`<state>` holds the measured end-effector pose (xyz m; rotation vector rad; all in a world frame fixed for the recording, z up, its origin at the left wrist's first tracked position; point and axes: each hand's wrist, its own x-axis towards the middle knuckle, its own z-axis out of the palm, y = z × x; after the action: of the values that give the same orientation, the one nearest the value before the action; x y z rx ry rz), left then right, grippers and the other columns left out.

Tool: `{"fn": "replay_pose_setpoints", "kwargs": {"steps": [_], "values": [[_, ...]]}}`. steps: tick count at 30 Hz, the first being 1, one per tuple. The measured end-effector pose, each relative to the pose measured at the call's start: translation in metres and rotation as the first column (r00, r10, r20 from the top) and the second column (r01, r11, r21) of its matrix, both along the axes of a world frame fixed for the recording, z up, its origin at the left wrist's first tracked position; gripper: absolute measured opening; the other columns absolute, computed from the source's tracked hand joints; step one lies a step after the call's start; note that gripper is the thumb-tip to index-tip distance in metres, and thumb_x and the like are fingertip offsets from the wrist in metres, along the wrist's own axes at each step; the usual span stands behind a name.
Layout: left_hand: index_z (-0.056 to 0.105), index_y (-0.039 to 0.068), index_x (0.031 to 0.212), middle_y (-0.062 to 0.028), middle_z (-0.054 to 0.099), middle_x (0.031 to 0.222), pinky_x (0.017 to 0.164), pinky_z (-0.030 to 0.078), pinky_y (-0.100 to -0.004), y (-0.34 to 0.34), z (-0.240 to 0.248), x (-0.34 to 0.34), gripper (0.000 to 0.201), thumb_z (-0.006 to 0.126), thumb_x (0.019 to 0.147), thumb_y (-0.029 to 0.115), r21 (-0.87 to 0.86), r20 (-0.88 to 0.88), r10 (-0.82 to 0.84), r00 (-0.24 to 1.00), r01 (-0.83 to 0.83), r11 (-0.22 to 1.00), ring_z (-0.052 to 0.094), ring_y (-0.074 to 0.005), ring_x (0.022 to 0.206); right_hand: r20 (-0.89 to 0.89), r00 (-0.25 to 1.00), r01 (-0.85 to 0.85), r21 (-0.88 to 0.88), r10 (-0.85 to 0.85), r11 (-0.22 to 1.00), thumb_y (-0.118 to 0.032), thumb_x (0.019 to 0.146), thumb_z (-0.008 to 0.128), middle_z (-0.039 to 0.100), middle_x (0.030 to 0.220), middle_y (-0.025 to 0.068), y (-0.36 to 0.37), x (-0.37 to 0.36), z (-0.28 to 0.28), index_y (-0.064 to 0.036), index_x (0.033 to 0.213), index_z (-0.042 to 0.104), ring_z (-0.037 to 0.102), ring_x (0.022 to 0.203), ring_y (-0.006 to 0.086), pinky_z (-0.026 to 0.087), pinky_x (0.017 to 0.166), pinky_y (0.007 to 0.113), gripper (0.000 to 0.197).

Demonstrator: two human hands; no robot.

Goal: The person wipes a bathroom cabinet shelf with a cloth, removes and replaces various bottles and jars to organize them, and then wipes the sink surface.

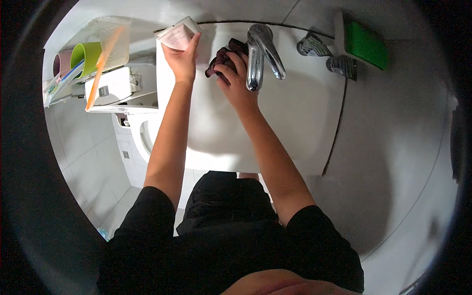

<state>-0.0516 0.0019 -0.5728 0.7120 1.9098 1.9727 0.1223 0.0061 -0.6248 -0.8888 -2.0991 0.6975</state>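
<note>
My left hand (183, 61) is wrapped round a pale pink and white container (179, 37) at the back left corner of the white sink (216, 132). Whether that container stands on the rim or is lifted off it, I cannot tell. My right hand (237, 78) presses its curled fingers onto a crumpled dark purple cloth (223, 61) on the sink's back ledge. Part of the cloth is hidden under those fingers. Just right of this hand rises the chrome faucet (260, 54), its spout close to my knuckles.
Two grey striped bundled cloths (314, 45) lie by the sink's back right corner, near a green block (366, 45). At the left, a shelf holds a lime green cup (86, 58), a mauve cup (63, 65) and an orange strip (104, 66). A toilet (144, 132) stands below.
</note>
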Motion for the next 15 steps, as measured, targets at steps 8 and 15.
{"fn": "replay_pose_setpoints", "kwargs": {"steps": [8,15], "values": [[0.060,0.000,0.120,-0.0083,0.070,0.111,0.084,0.058,-0.0308,-0.018,-0.014,-0.016,0.057,0.096,0.077,0.007,-0.081,-0.098,-0.085,0.991,0.078,0.994,0.067,-0.0153,0.098,-0.010,1.000,0.014,-0.026,-0.015,1.000,-0.010,0.068,0.088,0.060,0.141,0.0047,-0.002,0.005,0.008,-0.0244,0.109,0.074,0.055,0.133,0.0370,0.049,0.110,0.052,0.046],[0.068,-0.001,0.106,-0.0052,0.075,0.099,0.083,0.056,-0.0287,-0.028,-0.018,-0.035,0.043,0.097,0.077,0.012,-0.240,-0.069,-0.189,0.980,0.167,0.956,0.067,-0.0135,0.088,0.033,0.999,0.021,-0.005,-0.021,1.000,-0.012,0.070,0.088,0.059,0.143,0.0029,-0.004,0.003,0.010,-0.0244,0.108,0.075,0.053,0.136,0.0361,0.047,0.113,0.051,0.043]]}}
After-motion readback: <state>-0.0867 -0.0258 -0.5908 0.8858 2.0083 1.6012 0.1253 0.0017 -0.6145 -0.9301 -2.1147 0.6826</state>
